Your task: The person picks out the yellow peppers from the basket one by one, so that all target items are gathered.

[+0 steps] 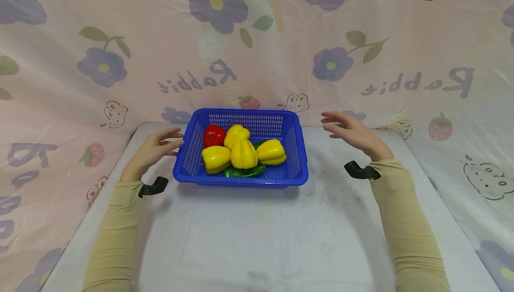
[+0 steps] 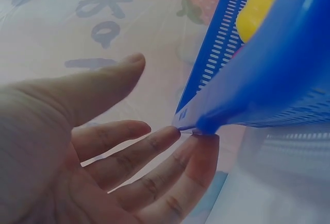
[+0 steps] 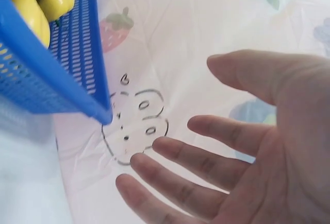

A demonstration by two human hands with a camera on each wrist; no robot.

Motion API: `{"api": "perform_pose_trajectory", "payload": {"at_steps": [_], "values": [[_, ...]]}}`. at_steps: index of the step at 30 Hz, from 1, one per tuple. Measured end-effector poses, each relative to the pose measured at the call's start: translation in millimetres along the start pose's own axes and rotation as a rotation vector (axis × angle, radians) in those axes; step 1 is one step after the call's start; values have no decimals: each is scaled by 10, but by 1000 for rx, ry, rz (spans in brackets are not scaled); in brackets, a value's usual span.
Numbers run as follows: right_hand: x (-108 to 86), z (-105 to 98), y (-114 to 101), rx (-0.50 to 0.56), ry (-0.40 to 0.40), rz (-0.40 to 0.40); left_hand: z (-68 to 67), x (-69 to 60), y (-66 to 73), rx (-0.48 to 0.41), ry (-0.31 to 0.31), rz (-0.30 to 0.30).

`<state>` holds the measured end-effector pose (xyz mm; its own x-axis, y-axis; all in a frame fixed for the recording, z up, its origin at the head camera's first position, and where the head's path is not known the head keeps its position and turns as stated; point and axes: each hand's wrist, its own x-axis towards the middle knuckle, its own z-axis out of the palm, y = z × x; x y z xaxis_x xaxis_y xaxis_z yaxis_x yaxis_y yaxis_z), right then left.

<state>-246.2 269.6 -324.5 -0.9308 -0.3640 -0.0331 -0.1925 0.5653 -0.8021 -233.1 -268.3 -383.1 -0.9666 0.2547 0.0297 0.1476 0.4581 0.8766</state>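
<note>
From the head view, we see a blue basket (image 1: 281, 181) on the white surface (image 1: 257, 229), toward its far edge. In it we count four yellow peppers (image 1: 243, 154), bunched together, one at the back, one at each side and one in the middle. A red pepper (image 1: 214, 136) sits at the back left, next to the rearmost yellow one. Along the front, a green pepper (image 1: 244, 171) lies partly under the yellow ones, and a bit of green shows behind them. Our left hand (image 1: 151, 150) is at the basket's left rim, fingers loosely bent and holding nothing. Our right hand (image 1: 353, 134) hangs apart from the right rim, wide and holding nothing. We wear tan sleeves (image 1: 409, 220), and behind the surface we see a flowered cloth (image 1: 257, 51).

From the left wrist, our thumb stands well away from the fingers, whose tips reach the basket's corner; we cannot tell how firmly they touch. Some yellow shows inside.

From the right wrist, our fingers are spread, with a gap between them and the basket's corner. Yellow peppers and a sliver of red show within it.
</note>
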Motion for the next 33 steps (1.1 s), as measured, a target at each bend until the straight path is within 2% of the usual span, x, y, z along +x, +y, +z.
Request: {"api": "perform_pose_trajectory", "payload": {"at_steps": [6,13,22,27,33], "values": [[12,54,-150,3,2,-25,9,2,16,4,-3,-33],[66,128,-259,-13,-17,-53,44,-94,286,6,-29,-25],[132,309,-350,-12,-89,-84,12,-18,2,42,-22,-36],[183,393,-357,11,-122,-106,16,-18,-15,56,-21,-60],[234,500,-335,-28,-124,-87,42,-24,21,46,-47,-109]]}}
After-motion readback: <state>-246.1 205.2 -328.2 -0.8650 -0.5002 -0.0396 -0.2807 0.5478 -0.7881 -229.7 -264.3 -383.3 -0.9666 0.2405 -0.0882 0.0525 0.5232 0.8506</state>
